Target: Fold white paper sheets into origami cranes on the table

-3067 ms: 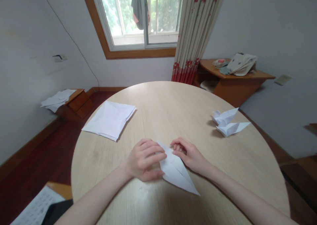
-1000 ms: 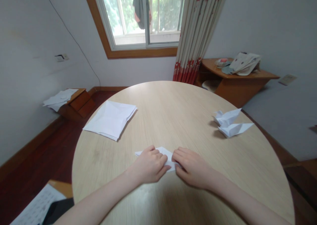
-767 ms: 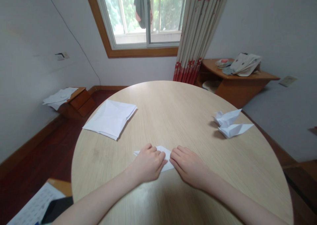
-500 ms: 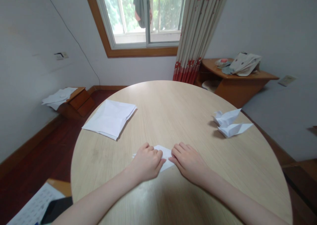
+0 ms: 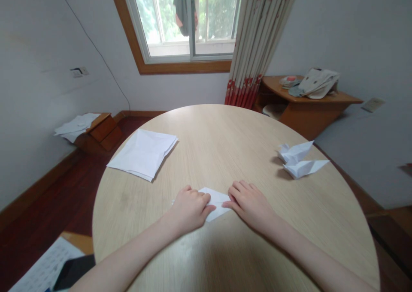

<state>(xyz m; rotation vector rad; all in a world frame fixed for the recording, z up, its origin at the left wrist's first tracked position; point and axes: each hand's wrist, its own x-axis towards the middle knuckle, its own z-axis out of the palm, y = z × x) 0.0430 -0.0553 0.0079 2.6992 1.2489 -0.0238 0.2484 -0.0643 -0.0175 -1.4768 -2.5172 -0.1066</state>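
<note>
A small folded sheet of white paper point(image 5: 216, 201) lies on the round wooden table point(image 5: 212, 155) close to me, pointed toward the right. My left hand point(image 5: 192, 207) presses on its left part with curled fingers and thumb, covering most of that end. At the right tip, my right hand point(image 5: 247, 201) pinches the paper between thumb and bent fingers. Two folded paper birds point(image 5: 304, 168) stand side by side at the right of the table. To the left rests a stack of white paper sheets point(image 5: 143, 152).
Beyond the table are a window point(image 5: 189, 60) and a patterned curtain point(image 5: 251, 69). A wooden desk point(image 5: 309, 107) with a bag stands at the back right. Papers lie on a low cabinet point(image 5: 103, 131) at left. A dark phone-like object point(image 5: 72, 271) sits beside a printed sheet at lower left.
My right hand has slid slightly to the right along the folded paper, showing more of it between my hands. The left hand stays nearly in place.
</note>
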